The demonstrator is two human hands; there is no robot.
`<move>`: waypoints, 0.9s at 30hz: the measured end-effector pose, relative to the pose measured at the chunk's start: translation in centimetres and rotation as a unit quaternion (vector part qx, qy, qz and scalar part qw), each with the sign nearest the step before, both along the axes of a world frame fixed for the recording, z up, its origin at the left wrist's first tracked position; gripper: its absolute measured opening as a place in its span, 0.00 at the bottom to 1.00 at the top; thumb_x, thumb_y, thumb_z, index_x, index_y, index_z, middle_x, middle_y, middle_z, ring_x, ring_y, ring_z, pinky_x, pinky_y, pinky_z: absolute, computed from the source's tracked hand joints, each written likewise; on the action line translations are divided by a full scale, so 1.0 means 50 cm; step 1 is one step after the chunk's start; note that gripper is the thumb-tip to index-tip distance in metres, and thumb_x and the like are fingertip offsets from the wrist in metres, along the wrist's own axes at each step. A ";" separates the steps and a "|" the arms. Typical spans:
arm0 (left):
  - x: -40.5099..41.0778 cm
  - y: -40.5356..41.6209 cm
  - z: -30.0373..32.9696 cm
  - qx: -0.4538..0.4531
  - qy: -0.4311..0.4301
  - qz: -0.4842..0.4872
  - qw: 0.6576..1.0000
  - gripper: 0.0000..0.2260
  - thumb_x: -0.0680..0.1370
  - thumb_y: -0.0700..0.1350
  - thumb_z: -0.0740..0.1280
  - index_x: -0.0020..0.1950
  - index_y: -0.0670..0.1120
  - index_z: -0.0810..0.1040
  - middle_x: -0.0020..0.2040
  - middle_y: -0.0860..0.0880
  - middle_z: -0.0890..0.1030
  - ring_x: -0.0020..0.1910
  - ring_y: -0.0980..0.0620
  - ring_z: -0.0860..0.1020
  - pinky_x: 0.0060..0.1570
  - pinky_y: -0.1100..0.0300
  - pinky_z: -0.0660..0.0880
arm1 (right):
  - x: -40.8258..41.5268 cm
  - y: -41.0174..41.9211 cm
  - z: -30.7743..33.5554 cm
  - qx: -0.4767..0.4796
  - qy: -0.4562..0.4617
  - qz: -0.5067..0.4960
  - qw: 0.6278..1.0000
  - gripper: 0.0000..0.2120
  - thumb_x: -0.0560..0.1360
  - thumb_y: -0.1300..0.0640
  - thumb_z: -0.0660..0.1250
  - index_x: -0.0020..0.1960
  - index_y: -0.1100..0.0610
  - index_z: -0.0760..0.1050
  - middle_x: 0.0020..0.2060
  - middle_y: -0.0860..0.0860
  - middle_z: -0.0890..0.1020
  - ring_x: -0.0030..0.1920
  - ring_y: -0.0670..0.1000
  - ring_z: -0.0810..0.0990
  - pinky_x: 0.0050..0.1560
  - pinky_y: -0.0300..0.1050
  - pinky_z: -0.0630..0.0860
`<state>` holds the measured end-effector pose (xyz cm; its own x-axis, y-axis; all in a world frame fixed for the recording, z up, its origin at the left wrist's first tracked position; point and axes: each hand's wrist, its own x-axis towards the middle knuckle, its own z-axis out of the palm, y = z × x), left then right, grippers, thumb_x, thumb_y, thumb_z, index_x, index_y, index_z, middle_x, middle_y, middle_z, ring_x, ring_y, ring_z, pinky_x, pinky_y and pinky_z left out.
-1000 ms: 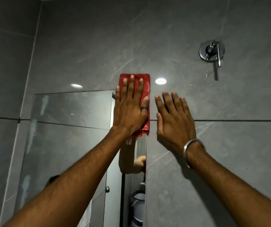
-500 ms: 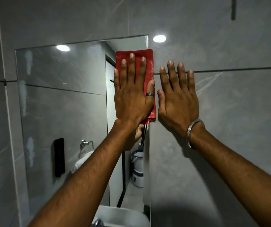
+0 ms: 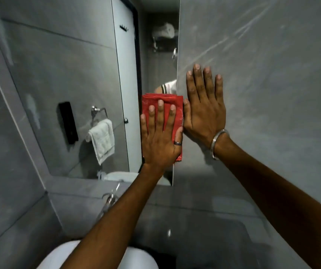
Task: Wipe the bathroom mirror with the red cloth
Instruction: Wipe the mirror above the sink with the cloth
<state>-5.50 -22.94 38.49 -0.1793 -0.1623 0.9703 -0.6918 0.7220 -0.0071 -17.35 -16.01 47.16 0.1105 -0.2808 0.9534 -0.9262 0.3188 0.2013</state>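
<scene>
The bathroom mirror [image 3: 68, 78] fills the left half of the wall, with its right edge running down the middle of the view. A folded red cloth [image 3: 177, 111] lies flat against the mirror's lower right strip. My left hand [image 3: 160, 138] presses on the cloth with its fingers spread, a dark ring on the thumb. My right hand [image 3: 204, 111] rests flat and empty on the grey tile just right of the mirror edge, its thumb touching the cloth's side. A steel bangle sits on that wrist.
Grey tiled wall [image 3: 272, 74] stretches to the right. A white basin [image 3: 140, 257] and a chrome tap [image 3: 110, 197] lie below my left forearm. The mirror reflects a white towel [image 3: 102, 140] on a ring, a black wall fitting [image 3: 68, 123] and a door.
My left hand has slid the cloth down the mirror's right strip, from the top corner to the lower part. My right hand has moved down the tile alongside, and the view has tilted downward.
</scene>
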 end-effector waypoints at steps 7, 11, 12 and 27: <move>0.015 0.012 -0.239 0.040 -0.020 -0.017 0.999 0.35 0.82 0.57 0.57 0.84 0.51 0.42 0.79 0.40 0.60 0.83 0.41 0.50 0.80 0.41 0.49 | -0.018 0.011 -0.200 0.015 0.014 0.020 1.000 0.31 0.83 0.50 0.52 0.82 0.63 0.55 0.80 0.63 0.63 0.83 0.56 0.50 0.84 0.57 0.44; 0.028 0.023 -0.286 0.052 -0.028 -0.021 0.998 0.33 0.83 0.58 0.54 0.84 0.51 0.43 0.78 0.40 0.62 0.79 0.38 0.58 0.78 0.39 0.55 | -0.019 0.029 -0.254 0.035 0.020 0.014 0.999 0.31 0.83 0.51 0.54 0.82 0.62 0.55 0.79 0.63 0.65 0.84 0.55 0.47 0.84 0.58 0.46; 0.031 0.026 -0.283 0.054 -0.029 -0.023 0.998 0.33 0.83 0.58 0.54 0.84 0.52 0.44 0.80 0.41 0.59 0.82 0.40 0.55 0.79 0.39 0.53 | -0.015 0.035 -0.250 0.042 0.014 0.017 0.999 0.30 0.82 0.51 0.54 0.82 0.62 0.56 0.80 0.62 0.64 0.84 0.55 0.47 0.84 0.57 0.46; -0.013 -0.005 0.496 -0.006 0.060 -0.001 0.998 0.30 0.86 0.58 0.51 0.84 0.47 0.48 0.84 0.43 0.49 0.84 0.41 0.47 0.81 0.40 0.44 | -0.018 0.100 0.311 0.004 -0.027 0.008 1.000 0.33 0.82 0.44 0.50 0.85 0.53 0.49 0.84 0.56 0.47 0.84 0.57 0.42 0.83 0.59 0.40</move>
